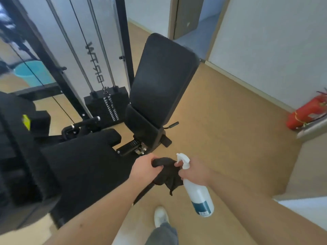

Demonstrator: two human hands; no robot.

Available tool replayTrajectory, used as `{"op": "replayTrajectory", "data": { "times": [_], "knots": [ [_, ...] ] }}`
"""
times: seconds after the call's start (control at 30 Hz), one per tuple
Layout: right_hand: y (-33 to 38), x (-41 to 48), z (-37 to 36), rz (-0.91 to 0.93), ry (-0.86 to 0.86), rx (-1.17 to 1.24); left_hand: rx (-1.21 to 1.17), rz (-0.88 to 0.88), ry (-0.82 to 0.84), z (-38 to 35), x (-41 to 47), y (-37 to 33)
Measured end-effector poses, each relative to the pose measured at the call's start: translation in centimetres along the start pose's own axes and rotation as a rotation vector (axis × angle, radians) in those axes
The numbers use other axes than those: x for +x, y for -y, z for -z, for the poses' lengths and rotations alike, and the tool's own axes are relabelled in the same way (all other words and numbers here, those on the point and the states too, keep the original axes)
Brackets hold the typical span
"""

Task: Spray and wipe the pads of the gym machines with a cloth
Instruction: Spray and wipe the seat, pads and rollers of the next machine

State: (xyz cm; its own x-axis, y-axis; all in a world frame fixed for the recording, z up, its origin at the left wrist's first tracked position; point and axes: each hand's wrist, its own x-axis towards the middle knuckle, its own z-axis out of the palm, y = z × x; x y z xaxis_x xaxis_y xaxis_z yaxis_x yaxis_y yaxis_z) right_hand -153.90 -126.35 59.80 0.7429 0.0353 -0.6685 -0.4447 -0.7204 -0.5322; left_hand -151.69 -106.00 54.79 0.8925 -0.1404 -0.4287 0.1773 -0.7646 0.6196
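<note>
My left hand (pixel 144 167) grips one end of a dark cloth (pixel 169 175), which hangs down between both hands. My right hand (pixel 193 171) holds a white spray bottle (pixel 199 190) by its neck, nozzle pointing left, and its fingertips also touch the cloth. Ahead stands a black bench with a tilted back pad (pixel 163 77) and a small seat pad (pixel 141 127). A second black pad (pixel 85 156) lies flat at the left, just beside my left hand.
A cable machine with a weight stack (pixel 108 106) and steel guide rods rises behind the bench. A blue bucket (pixel 31 73) stands far left. A red fire extinguisher (pixel 307 114) lies by the right wall. My white shoe (pixel 160 216) is on the wooden floor. An open doorway (pixel 191 23) is behind.
</note>
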Motion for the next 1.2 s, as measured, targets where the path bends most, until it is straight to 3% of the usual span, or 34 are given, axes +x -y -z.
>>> {"op": "replayTrajectory", "data": {
  "times": [0.23, 0.47, 0.93, 1.07, 1.2],
  "knots": [
    [5.9, 9.7, 4.2, 0.05, 0.018, -0.166, -0.183, 0.04, -0.091, 4.4, 6.0, -1.4],
    [13.1, 16.5, 3.7, 0.288, 0.1, -0.264, -0.299, 0.113, -0.298, 8.6, 9.2, 0.7],
    [23.8, 31.9, 0.6, 0.351, 0.374, -0.465, -0.503, 0.756, -0.766, 11.8, 14.2, 7.0],
    [24.6, 35.2, -0.8, 0.4, 0.411, -0.554, -0.522, 0.858, -0.93, 11.8, 16.3, 8.9],
    [24.6, 38.5, -3.1, 0.454, 0.435, -0.63, -0.553, 0.895, -0.968, 12.0, 18.9, 11.3]
  ]
}}
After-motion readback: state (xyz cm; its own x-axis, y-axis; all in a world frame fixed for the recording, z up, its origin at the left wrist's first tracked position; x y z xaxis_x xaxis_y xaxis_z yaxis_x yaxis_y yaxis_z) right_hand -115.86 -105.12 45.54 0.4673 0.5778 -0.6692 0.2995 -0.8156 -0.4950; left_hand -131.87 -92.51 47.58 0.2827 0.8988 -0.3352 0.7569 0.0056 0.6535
